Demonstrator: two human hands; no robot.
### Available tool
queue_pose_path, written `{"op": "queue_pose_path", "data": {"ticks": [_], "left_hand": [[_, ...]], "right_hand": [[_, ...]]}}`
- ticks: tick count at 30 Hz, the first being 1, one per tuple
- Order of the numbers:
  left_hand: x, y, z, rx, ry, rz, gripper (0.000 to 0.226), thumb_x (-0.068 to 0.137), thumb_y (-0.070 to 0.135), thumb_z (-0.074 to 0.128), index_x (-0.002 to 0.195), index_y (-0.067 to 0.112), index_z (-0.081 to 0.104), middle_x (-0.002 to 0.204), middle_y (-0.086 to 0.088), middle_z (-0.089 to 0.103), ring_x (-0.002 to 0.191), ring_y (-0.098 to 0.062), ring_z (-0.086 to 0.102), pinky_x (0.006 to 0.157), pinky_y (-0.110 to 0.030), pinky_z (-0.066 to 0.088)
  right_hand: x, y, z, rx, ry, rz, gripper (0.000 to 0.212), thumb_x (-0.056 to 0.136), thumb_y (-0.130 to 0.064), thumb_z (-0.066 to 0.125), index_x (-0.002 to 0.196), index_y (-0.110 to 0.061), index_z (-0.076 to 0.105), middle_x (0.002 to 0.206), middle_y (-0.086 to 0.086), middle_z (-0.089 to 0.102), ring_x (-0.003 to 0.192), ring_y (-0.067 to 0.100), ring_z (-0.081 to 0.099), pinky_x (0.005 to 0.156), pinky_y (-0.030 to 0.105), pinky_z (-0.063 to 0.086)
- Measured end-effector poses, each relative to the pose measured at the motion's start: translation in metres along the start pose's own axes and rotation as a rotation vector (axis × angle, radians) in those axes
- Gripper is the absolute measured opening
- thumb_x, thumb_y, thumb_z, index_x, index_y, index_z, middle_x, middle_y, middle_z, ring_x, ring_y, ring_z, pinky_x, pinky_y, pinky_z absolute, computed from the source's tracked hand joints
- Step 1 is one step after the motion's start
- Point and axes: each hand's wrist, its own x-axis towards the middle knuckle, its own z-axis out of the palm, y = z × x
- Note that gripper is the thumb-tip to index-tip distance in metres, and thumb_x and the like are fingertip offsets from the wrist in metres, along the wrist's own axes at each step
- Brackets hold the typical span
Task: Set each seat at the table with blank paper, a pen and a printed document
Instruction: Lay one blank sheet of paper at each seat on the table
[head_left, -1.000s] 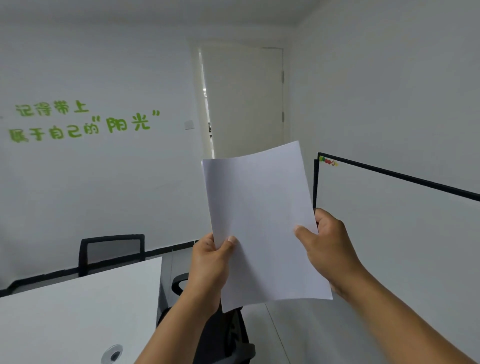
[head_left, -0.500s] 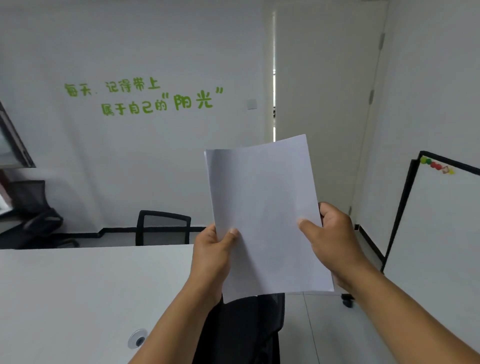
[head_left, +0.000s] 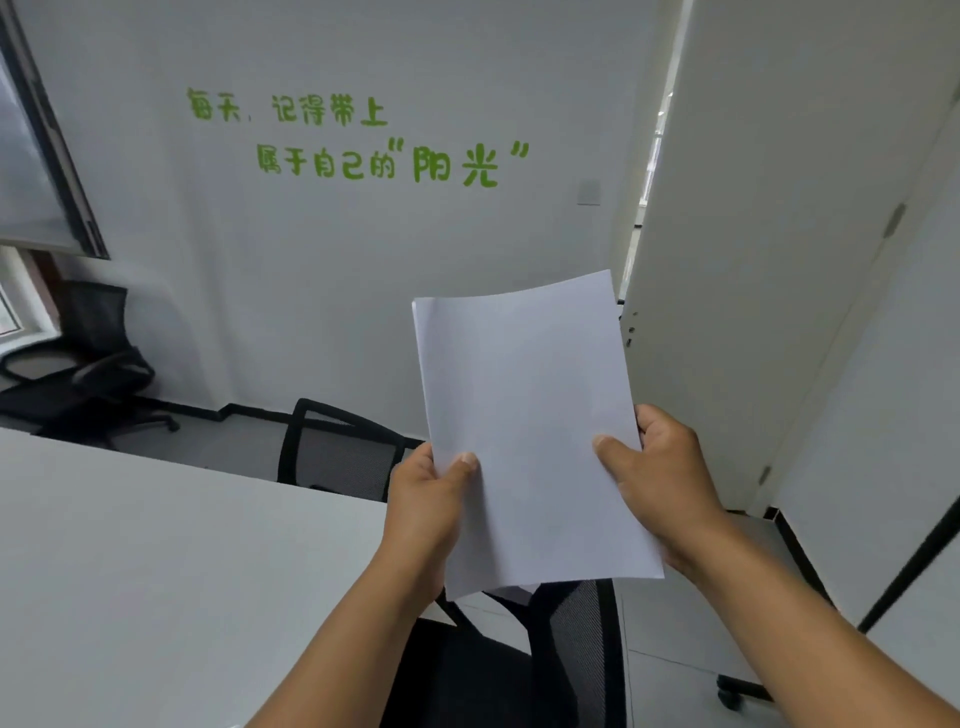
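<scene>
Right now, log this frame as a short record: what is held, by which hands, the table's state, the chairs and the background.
held item: stack of blank paper, upright in front of the person
left hand: grips the stack's lower left edge, thumb on the front
right hand: grips the lower right edge, thumb on the front
table: white, lower left; no paper, pen or document on the visible part
chairs: black mesh chair at the far side, another chair below the paper
background: wall with green lettering, white door ajar
</scene>
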Motion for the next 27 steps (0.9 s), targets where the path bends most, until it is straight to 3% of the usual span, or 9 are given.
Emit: {"op": "queue_pose_path", "data": {"ticks": [4,6,10,18,27], "left_hand": [[0.037,0.002,-0.020,0.032,0.078,0.016,0.015,0.111,0.018,0.062,0.112,0.025,0.075,0.093,0.021,0.082,0.070,0.008,0.074,0.070,-0.029,0.051],[0.051,0.002,-0.030,0.035,0.124,0.000,0.015,0.111,0.019,0.062,0.113,0.024,0.076,0.094,0.020,0.083,0.076,0.002,0.077,0.070,-0.028,0.053],[0.072,-0.004,-0.049,0.038,0.248,-0.038,0.015,0.110,0.022,0.063,0.112,0.027,0.077,0.101,0.014,0.084,0.100,-0.019,0.079,0.088,-0.040,0.061],[0.104,-0.041,-0.074,0.015,0.589,-0.110,0.017,0.110,0.025,0.061,0.112,0.028,0.077,0.103,0.012,0.084,0.103,-0.026,0.078,0.097,-0.051,0.061],[0.079,-0.097,-0.082,-0.100,0.936,-0.228,0.019,0.110,0.018,0.059,0.112,0.025,0.077,0.103,0.007,0.085,0.098,-0.025,0.082,0.095,-0.050,0.066]], "right_hand": [[0.043,0.002,0.042,0.027,-0.094,0.010,0.011,0.099,-0.010,0.067,0.101,-0.019,0.074,0.097,-0.002,0.082,0.092,0.037,0.079,0.083,0.062,0.065],[0.060,0.002,0.062,0.031,-0.154,0.004,0.012,0.100,-0.011,0.067,0.100,-0.020,0.074,0.096,-0.004,0.083,0.089,0.032,0.081,0.082,0.060,0.066],[0.091,0.007,0.100,0.039,-0.274,-0.006,0.012,0.100,-0.012,0.066,0.099,-0.022,0.074,0.096,-0.004,0.083,0.087,0.029,0.081,0.081,0.059,0.067],[0.154,0.041,0.189,0.029,-0.651,-0.019,0.011,0.100,-0.014,0.066,0.099,-0.023,0.073,0.096,-0.008,0.082,0.086,0.022,0.081,0.084,0.057,0.067],[0.162,0.091,0.273,-0.021,-1.056,-0.009,0.011,0.099,-0.014,0.070,0.103,-0.024,0.074,0.098,-0.010,0.082,0.088,0.020,0.081,0.084,0.053,0.067]]}}
